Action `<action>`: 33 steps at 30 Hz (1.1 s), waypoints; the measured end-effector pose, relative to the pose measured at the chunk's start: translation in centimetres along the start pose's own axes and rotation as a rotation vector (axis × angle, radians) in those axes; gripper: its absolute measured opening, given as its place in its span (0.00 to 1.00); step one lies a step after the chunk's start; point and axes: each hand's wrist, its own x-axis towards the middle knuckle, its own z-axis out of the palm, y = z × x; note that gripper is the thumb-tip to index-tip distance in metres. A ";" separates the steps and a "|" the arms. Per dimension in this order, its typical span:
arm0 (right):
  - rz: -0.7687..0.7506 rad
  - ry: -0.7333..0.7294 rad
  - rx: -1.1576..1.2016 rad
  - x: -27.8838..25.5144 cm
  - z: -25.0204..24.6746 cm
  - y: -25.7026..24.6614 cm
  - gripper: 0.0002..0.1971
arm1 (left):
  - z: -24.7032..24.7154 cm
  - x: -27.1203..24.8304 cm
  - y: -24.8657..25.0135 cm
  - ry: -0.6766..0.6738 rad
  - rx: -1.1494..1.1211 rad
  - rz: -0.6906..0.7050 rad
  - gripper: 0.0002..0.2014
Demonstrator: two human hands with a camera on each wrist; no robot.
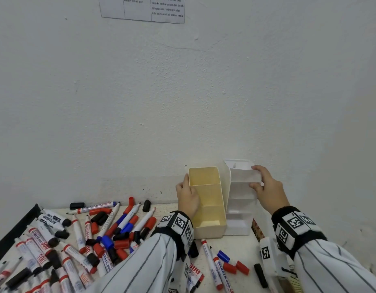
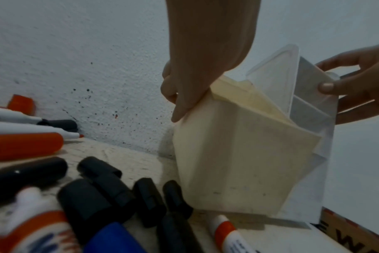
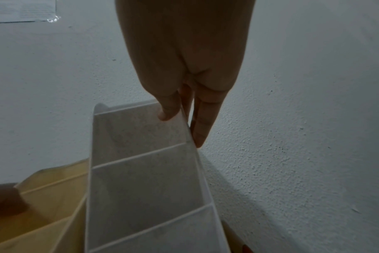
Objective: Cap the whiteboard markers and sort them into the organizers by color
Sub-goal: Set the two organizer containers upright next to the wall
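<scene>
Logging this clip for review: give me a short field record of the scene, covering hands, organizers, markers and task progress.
left hand: grips the left wall of the yellow organizer
right hand: grips the upper right wall of the white organizer, thumb inside
organizers: side by side at the wall, tiered compartments, no markers visible inside
marker pile: left on the table, red, blue and black, many uncapped
loose caps: mixed into the pile
sorting: not yet begun

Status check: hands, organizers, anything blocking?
Left hand grips yellow organizer; right hand grips white organizer. Both empty, side by side at wall. Markers loose, many uncapped.
</scene>
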 end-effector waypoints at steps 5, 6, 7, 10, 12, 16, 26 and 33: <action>0.002 0.014 -0.008 -0.3 0.5 0.3 0.22 | 0.7 -0.3 -0.3 0.055 -0.037 -0.028 0.25; 0.000 0.013 -0.016 -0.4 0.5 0.3 0.22 | 0.6 -0.3 -0.3 0.065 -0.036 -0.040 0.25; -0.006 0.011 -0.020 -0.5 0.5 0.4 0.23 | 0.5 -0.4 -0.4 0.063 -0.018 -0.058 0.24; 0.008 -0.023 0.016 -0.8 0.6 0.1 0.26 | -0.4 -0.6 -0.1 -0.036 0.107 -0.109 0.22; 0.047 -0.022 0.097 -1.2 0.8 -0.5 0.32 | -1.0 -0.8 0.1 -0.124 0.268 -0.191 0.19; 0.099 0.049 0.097 -2.3 1.9 -1.6 0.49 | -1.6 -0.9 -0.1 -0.165 0.422 -0.268 0.13; 0.082 0.077 -0.015 -2.8 2.8 -2.1 0.52 | -0.3 -0.7 -0.4 -0.098 0.394 -0.115 0.14; 0.098 0.051 -0.071 -2.7 3.4 -1.8 0.43 | -0.5 -0.7 -1.5 -0.075 0.475 -0.085 0.14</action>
